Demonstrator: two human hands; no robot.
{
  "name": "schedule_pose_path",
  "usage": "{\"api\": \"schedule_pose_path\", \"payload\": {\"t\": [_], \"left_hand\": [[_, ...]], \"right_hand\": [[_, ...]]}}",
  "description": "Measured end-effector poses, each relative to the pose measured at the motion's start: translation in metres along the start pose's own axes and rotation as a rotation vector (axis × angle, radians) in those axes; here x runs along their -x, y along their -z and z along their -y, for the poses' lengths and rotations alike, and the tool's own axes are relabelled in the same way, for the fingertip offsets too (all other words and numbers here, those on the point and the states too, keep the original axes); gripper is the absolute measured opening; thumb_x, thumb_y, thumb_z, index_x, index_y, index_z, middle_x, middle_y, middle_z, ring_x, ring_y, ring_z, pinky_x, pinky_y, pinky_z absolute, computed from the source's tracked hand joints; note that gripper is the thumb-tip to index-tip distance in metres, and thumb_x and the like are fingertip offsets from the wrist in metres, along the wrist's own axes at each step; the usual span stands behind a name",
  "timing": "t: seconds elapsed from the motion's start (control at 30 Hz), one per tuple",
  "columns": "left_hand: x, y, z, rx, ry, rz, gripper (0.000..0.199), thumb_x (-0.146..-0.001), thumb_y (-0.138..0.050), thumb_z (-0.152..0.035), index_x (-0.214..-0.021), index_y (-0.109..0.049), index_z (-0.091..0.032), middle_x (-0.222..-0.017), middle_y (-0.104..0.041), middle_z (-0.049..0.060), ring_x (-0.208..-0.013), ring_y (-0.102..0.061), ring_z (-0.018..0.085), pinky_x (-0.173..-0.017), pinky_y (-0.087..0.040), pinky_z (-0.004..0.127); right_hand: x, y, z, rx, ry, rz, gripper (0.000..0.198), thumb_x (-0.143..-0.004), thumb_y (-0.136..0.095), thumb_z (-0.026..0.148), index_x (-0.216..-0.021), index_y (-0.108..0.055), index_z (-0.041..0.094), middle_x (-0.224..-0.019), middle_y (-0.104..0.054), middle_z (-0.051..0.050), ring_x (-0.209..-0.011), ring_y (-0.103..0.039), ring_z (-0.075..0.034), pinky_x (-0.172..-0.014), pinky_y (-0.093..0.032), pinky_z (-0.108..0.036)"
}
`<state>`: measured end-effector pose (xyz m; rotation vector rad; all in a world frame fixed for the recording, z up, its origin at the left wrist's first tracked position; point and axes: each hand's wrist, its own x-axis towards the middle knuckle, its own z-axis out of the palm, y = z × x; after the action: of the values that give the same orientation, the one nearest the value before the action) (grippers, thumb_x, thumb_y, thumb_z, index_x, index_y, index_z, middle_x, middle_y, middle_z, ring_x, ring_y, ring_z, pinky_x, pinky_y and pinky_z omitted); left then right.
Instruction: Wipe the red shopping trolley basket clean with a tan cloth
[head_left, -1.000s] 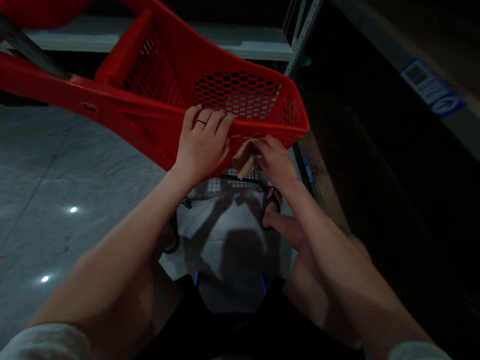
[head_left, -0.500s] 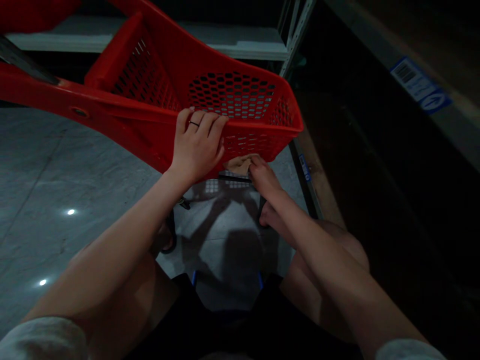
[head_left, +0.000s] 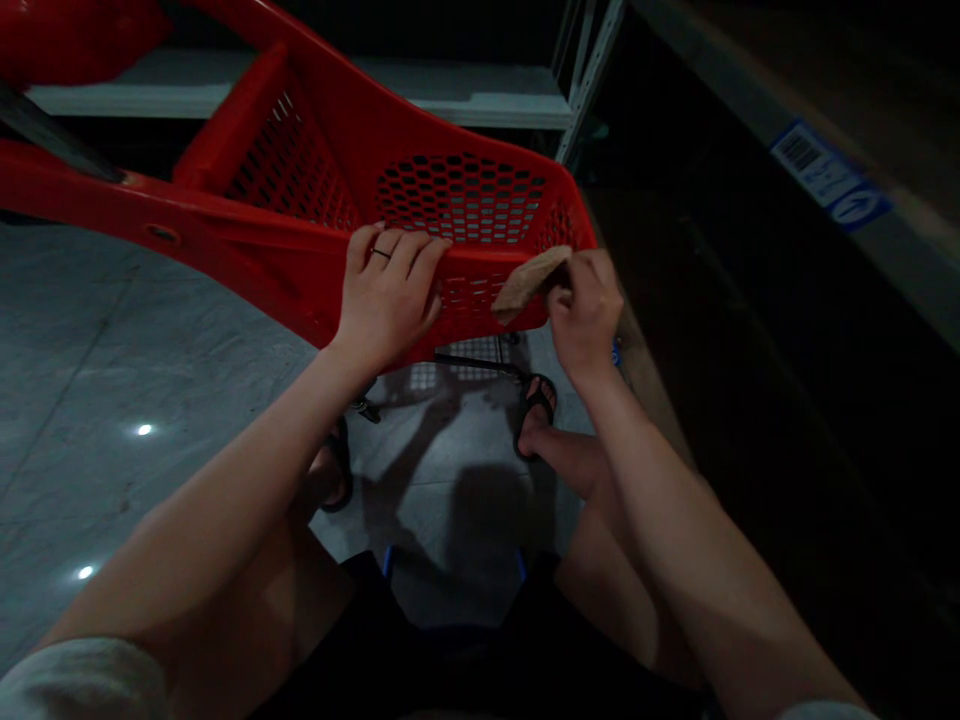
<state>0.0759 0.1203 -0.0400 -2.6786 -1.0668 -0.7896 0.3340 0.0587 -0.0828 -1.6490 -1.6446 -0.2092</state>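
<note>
A red plastic shopping cart (head_left: 277, 260) with perforated walls stands in front of me, its handle end toward the left. My left hand (head_left: 386, 290), with a dark ring on one finger, is closed over the cart's near rim. Its fingertips go over the edge to the inner side. My right hand (head_left: 585, 310) is closed on a tan cloth (head_left: 531, 285) at the cart's right front corner. The cloth hangs leftward from the fingers, in front of the perforated near wall.
Along the right runs a dark shelf with a blue and white label (head_left: 829, 172). A white metal shelf (head_left: 487, 92) stands behind the cart. Below are a grey tiled floor (head_left: 82, 370), the cart's wheels, and my sandalled feet (head_left: 535, 415).
My right hand has moved up and to the right with the cloth, from the lower part of the near wall to the front corner's rim. My left hand stays on the rim.
</note>
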Motion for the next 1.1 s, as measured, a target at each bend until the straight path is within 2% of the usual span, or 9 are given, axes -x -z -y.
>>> {"api": "schedule_pose_path", "payload": {"t": [0.13,0.23,0.4,0.67,0.77,0.83,0.9,0.97,1.1], "left_hand": [[0.0,0.0,-0.001,0.024,0.01,0.019,0.061,-0.091,-0.054,-0.025,-0.152,-0.045,-0.026,-0.143,-0.061,0.011,-0.137,-0.051,0.036,-0.123,-0.025,0.063],[0.0,0.001,-0.001,0.035,0.021,0.031,0.062,-0.091,-0.054,-0.026,-0.152,-0.046,-0.027,-0.144,-0.06,0.01,-0.138,-0.05,0.037,-0.123,-0.025,0.064],[0.0,0.003,-0.002,0.064,0.025,0.019,0.062,-0.09,-0.054,-0.027,-0.152,-0.046,-0.034,-0.144,-0.061,0.008,-0.137,-0.051,0.037,-0.124,-0.025,0.065],[0.001,0.001,-0.001,0.102,0.013,0.022,0.065,-0.088,-0.056,-0.027,-0.153,-0.046,-0.027,-0.146,-0.06,0.012,-0.141,-0.049,0.039,-0.124,-0.024,0.066],[0.0,0.001,0.0,0.084,0.026,0.046,0.064,-0.088,-0.054,-0.028,-0.152,-0.047,-0.026,-0.148,-0.058,0.012,-0.143,-0.048,0.039,-0.124,-0.023,0.065],[0.0,0.001,0.0,0.068,0.024,0.052,0.062,-0.09,-0.053,-0.027,-0.152,-0.047,-0.025,-0.147,-0.059,0.012,-0.142,-0.049,0.038,-0.124,-0.024,0.064],[0.0,0.001,-0.001,0.057,0.011,0.05,0.061,-0.091,-0.051,-0.026,-0.152,-0.047,-0.023,-0.146,-0.06,0.013,-0.14,-0.05,0.037,-0.124,-0.026,0.064],[0.0,0.001,-0.001,0.054,0.001,0.044,0.061,-0.091,-0.052,-0.026,-0.152,-0.048,-0.024,-0.145,-0.06,0.013,-0.14,-0.051,0.037,-0.123,-0.027,0.063],[-0.001,-0.001,-0.002,0.06,0.011,0.04,0.059,-0.092,-0.053,-0.026,-0.151,-0.048,-0.024,-0.145,-0.06,0.013,-0.139,-0.051,0.037,-0.124,-0.026,0.063]], "right_hand": [[0.0,0.004,-0.018,-0.044,-0.015,-0.038,0.022,-0.092,-0.048,0.011,-0.102,-0.064,0.023,-0.109,-0.065,-0.007,-0.106,-0.062,-0.023,-0.094,-0.055,-0.042],[0.013,-0.009,-0.028,-0.066,-0.049,0.079,0.021,-0.091,-0.05,0.01,-0.099,-0.065,0.023,-0.112,-0.067,-0.008,-0.109,-0.063,-0.024,-0.097,-0.055,-0.041],[0.029,-0.027,-0.032,-0.035,-0.13,0.253,0.03,-0.091,-0.048,0.009,-0.11,-0.068,0.02,-0.128,-0.067,-0.012,-0.119,-0.063,-0.024,-0.103,-0.053,-0.037],[0.044,-0.04,-0.027,0.073,-0.212,0.557,0.042,-0.084,-0.052,0.003,-0.122,-0.07,0.01,-0.134,-0.068,-0.018,-0.12,-0.066,-0.024,-0.105,-0.05,-0.033],[0.046,-0.044,-0.032,0.105,-0.289,0.714,0.037,-0.083,-0.055,0.002,-0.112,-0.075,0.013,-0.123,-0.075,-0.016,-0.113,-0.07,-0.023,-0.098,-0.051,-0.028],[0.044,-0.048,-0.032,0.123,-0.326,0.74,0.03,-0.086,-0.055,0.005,-0.105,-0.077,0.014,-0.114,-0.078,-0.014,-0.107,-0.072,-0.022,-0.095,-0.052,-0.028],[0.04,-0.052,-0.026,0.115,-0.361,0.686,0.03,-0.088,-0.053,0.009,-0.105,-0.077,0.014,-0.112,-0.079,-0.013,-0.106,-0.072,-0.022,-0.096,-0.052,-0.03],[0.035,-0.051,-0.013,0.048,-0.423,0.551,0.03,-0.088,-0.053,0.011,-0.104,-0.077,0.015,-0.112,-0.079,-0.011,-0.106,-0.072,-0.022,-0.097,-0.052,-0.031],[0.022,-0.027,0.025,-0.161,-0.434,0.08,0.025,-0.09,-0.05,0.018,-0.097,-0.074,0.019,-0.105,-0.077,-0.009,-0.101,-0.071,-0.022,-0.097,-0.054,-0.036]]}}
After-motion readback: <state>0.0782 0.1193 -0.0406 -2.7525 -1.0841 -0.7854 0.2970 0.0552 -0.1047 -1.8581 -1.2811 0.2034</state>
